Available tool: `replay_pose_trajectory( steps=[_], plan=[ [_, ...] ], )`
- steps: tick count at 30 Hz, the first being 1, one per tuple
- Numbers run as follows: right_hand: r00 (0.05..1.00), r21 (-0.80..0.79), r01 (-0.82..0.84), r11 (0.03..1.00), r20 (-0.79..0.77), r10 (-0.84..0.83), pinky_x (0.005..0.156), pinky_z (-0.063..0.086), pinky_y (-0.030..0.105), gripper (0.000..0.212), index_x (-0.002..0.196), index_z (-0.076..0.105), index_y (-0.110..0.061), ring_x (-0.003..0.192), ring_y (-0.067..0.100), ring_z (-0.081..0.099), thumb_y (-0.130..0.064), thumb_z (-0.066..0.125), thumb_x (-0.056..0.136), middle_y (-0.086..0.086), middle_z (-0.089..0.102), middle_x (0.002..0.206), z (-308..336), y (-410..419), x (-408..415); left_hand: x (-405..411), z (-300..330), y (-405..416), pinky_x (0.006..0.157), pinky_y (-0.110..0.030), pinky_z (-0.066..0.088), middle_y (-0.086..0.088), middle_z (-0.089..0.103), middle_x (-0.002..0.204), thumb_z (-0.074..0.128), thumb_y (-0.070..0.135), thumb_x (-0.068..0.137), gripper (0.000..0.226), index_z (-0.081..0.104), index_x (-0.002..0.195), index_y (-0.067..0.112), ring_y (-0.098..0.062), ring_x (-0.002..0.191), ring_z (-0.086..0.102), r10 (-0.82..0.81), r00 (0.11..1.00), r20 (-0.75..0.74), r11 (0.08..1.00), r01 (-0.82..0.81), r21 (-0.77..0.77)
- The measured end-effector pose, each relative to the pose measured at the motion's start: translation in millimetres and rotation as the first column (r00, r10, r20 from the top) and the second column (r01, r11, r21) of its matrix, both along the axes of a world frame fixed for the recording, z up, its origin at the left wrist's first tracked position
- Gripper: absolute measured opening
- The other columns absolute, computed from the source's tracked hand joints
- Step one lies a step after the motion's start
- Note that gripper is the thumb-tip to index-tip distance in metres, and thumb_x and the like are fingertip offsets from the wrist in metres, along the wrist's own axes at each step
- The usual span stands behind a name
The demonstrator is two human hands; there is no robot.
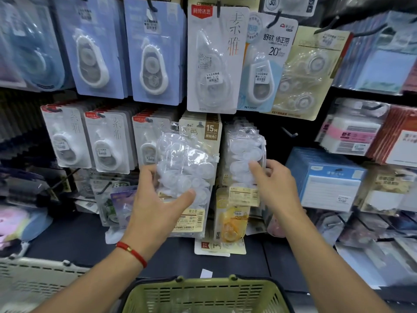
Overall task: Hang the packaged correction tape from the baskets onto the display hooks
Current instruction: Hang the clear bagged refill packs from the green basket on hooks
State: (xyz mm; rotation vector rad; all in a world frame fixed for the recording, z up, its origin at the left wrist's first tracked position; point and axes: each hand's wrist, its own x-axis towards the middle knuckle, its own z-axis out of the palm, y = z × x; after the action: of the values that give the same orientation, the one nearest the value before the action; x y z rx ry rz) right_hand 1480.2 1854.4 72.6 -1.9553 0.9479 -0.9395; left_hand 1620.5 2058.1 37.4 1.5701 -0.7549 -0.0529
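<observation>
My left hand [155,195] holds a clear, crinkled plastic pack of correction tapes [185,168]. The thumb is curled round its lower right edge and the other fingers go behind its left side. The pack is soft and shiny, with round white shells inside, and a beige paper label with a barcode at its bottom. It is lifted in front of the display wall, just below a beige card marked 15M [211,129], and it covers most of that card.

My right hand [274,179] is at a second clear plastic pack of the same kind [244,152], which hangs to the right of the first one. The index finger lies straight on the front of this pack and the other fingers are curled at its right edge. I cannot tell if they really grip it.

On my left wrist is a thin red cord bracelet [132,253] with a small gold bead.

Higher on the wall hang flat blister cards with teardrop-shaped tape dispensers: pale blue cards [155,50] on the left, and a tall white card with a red top label [214,59] in the middle.

Near me, at the bottom, is the slotted rim of an olive green plastic basket [203,290]. At the near left is a grey-white slotted basket [33,274].
</observation>
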Motion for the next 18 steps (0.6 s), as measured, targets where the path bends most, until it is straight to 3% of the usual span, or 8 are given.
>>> replay_pose_trajectory(
  steps=[2, 3, 6, 9, 12, 15, 18],
  plan=[
    [0.984, -0.125, 0.069, 0.990, -0.155, -0.088, 0.099, 0.050, 0.040, 0.049, 0.142, 0.056, -0.016, 0.121, 0.023, 0.060, -0.047, 0.058, 0.104, 0.003, 0.064, 0.129, -6.1, 7.2, -5.2, -1.5, -1.5, -0.6, 0.089, -0.017, 0.044, 0.014, 0.063, 0.106, 0.091, 0.020, 0.079, 0.055, 0.048, 0.106, 0.040, 0.005, 0.101, 0.059, -0.024, 0.999, -0.029, 1.000, 0.023, -0.004],
    [0.986, -0.146, 0.056, 0.988, -0.147, -0.078, 0.102, 0.050, 0.040, 0.047, 0.142, 0.056, -0.018, 0.120, 0.019, 0.061, -0.044, 0.059, 0.103, 0.000, 0.064, 0.131, -8.3, 12.9, -7.7, -2.4, -2.3, -1.0, 0.088, -0.019, 0.044, 0.019, 0.064, 0.104, 0.091, 0.021, 0.079, 0.054, 0.049, 0.107, 0.039, 0.005, 0.098, 0.060, -0.037, 0.998, -0.045, 0.999, 0.036, -0.009],
    [0.983, 0.034, -0.183, 0.983, -0.025, 0.183, 0.095, 0.059, 0.039, 0.024, 0.116, 0.071, -0.031, 0.098, 0.004, 0.069, -0.047, 0.067, 0.099, -0.013, 0.074, 0.106, -12.0, 36.9, -7.2, -6.4, -3.4, -2.3, 0.086, -0.023, 0.047, 0.026, 0.067, 0.103, 0.092, 0.034, 0.074, 0.055, 0.052, 0.111, 0.037, 0.007, 0.095, 0.064, -0.071, 0.994, -0.085, 0.997, 0.069, -0.024],
    [0.931, 0.184, -0.365, 0.913, 0.046, 0.363, 0.089, 0.062, 0.042, 0.023, 0.107, 0.072, -0.033, 0.093, 0.011, 0.074, -0.052, 0.071, 0.095, -0.007, 0.078, 0.100, -16.8, 62.5, -1.7, -10.4, -3.4, -4.9, 0.093, -0.033, 0.056, 0.016, 0.073, 0.111, 0.088, 0.048, 0.061, 0.065, 0.054, 0.115, 0.036, -0.003, 0.102, 0.071, -0.114, 0.981, -0.156, 0.993, 0.107, -0.057],
    [0.921, 0.218, -0.388, 0.895, 0.137, 0.366, 0.080, 0.063, 0.037, 0.020, 0.108, 0.069, -0.026, 0.089, 0.014, 0.077, -0.042, 0.073, 0.096, -0.003, 0.079, 0.098, -18.5, 73.4, 0.1, -13.2, -2.9, -6.6, 0.096, -0.043, 0.059, 0.011, 0.075, 0.113, 0.090, 0.049, 0.058, 0.069, 0.056, 0.118, 0.037, -0.011, 0.106, 0.074, -0.144, 0.969, -0.198, 0.988, 0.131, -0.077],
    [0.907, 0.288, -0.402, 0.869, 0.256, 0.335, 0.069, 0.062, 0.028, 0.015, 0.110, 0.067, -0.021, 0.087, 0.015, 0.079, -0.029, 0.072, 0.099, -0.004, 0.080, 0.097, -15.4, 72.3, -1.2, -14.1, -2.2, -6.9, 0.093, -0.044, 0.060, 0.009, 0.078, 0.114, 0.092, 0.049, 0.059, 0.072, 0.056, 0.120, 0.035, -0.013, 0.105, 0.076, -0.185, 0.953, -0.239, 0.980, 0.162, -0.116],
    [0.921, 0.287, -0.305, 0.908, 0.330, 0.206, 0.066, 0.063, 0.046, 0.008, 0.108, 0.065, -0.023, 0.084, 0.026, 0.079, -0.027, 0.068, 0.101, 0.003, 0.079, 0.094, -13.7, 65.2, -1.4, -11.2, -2.2, -6.6, 0.098, -0.043, 0.057, 0.011, 0.077, 0.116, 0.096, 0.046, 0.068, 0.066, 0.057, 0.119, 0.034, -0.011, 0.108, 0.074, -0.183, 0.951, -0.249, 0.980, 0.157, -0.118]
  ],
)
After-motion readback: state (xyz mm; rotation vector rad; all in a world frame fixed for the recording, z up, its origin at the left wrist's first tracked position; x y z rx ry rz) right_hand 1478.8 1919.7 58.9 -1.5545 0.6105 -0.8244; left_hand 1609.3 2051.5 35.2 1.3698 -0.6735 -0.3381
